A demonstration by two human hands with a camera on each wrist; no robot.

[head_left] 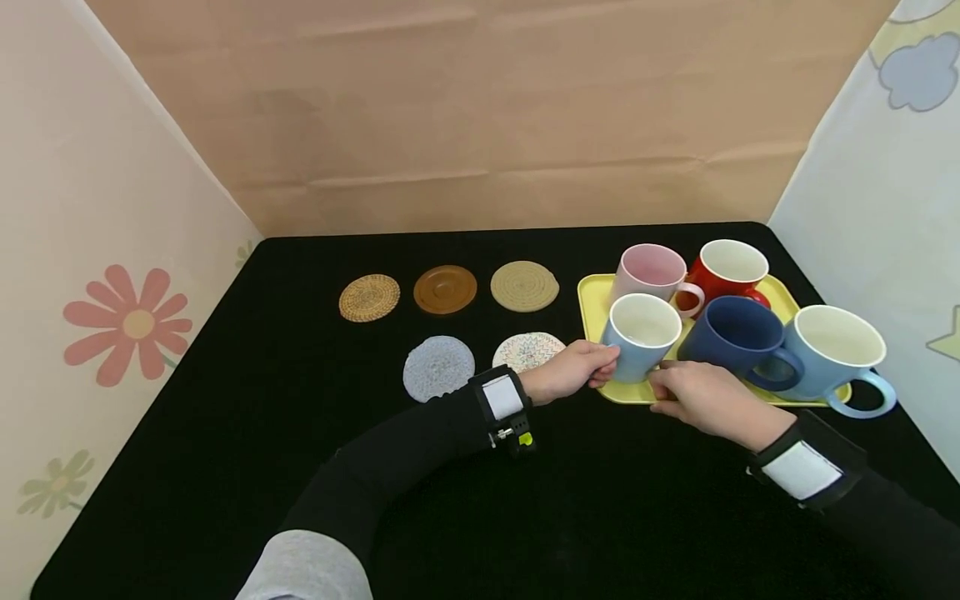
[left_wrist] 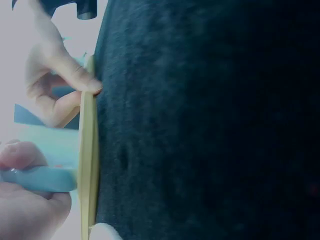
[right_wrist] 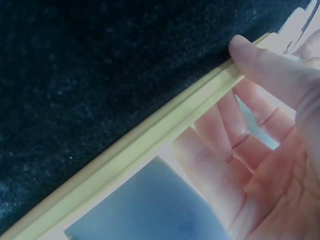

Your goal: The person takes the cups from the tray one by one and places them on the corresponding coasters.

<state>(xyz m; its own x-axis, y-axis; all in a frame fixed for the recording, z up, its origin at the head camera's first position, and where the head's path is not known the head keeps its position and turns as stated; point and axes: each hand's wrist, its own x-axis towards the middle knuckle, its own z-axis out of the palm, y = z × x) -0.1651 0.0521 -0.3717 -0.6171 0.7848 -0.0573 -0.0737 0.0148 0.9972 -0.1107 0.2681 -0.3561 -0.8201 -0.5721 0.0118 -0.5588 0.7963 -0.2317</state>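
Head view from over the person's shoulder, I see the left hand (head_left: 564, 373) gripping a pale blue mug (head_left: 634, 362) by its handle at the front left of the yellow tray (head_left: 592, 304), with the pink mug (head_left: 649, 271) behind and the navy mug (head_left: 731, 342) to its right. Close by, the right hand (head_left: 712, 396) pinches the tray's front rim; five coasters (head_left: 438, 369) lie to the left.

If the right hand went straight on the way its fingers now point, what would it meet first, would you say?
Most likely the light-blue mug held by the left hand: the right hand points toward its lower part, though any gap is hard to judge.
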